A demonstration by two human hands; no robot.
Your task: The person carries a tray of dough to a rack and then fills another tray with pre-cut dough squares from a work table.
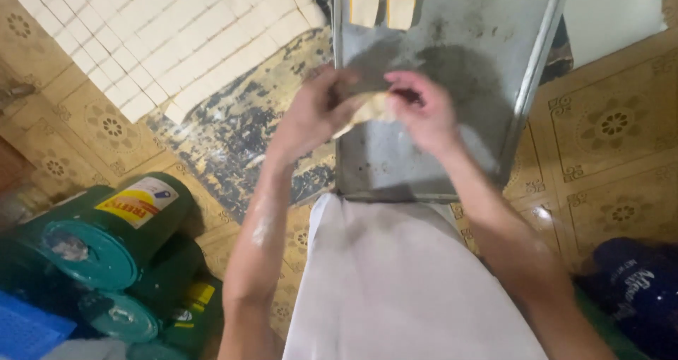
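Observation:
Both hands meet over a grey metal baking tray (452,42) and hold one pale piece of dough (372,109) between them. My left hand (314,109) cups the dough from the left. My right hand (424,113) pinches its right end with curled fingers. Two square dough pieces (382,10) lie on the tray's far part, with more cut off at the top edge. A sheet of dough cut into many small rectangles (169,35) lies at the upper left on a worn dark surface (240,134).
Green cans (106,233) lie on their sides at the lower left, on a patterned tiled floor (614,134). A white apron (395,282) covers my lap. A dark blue cloth (635,289) sits at the lower right.

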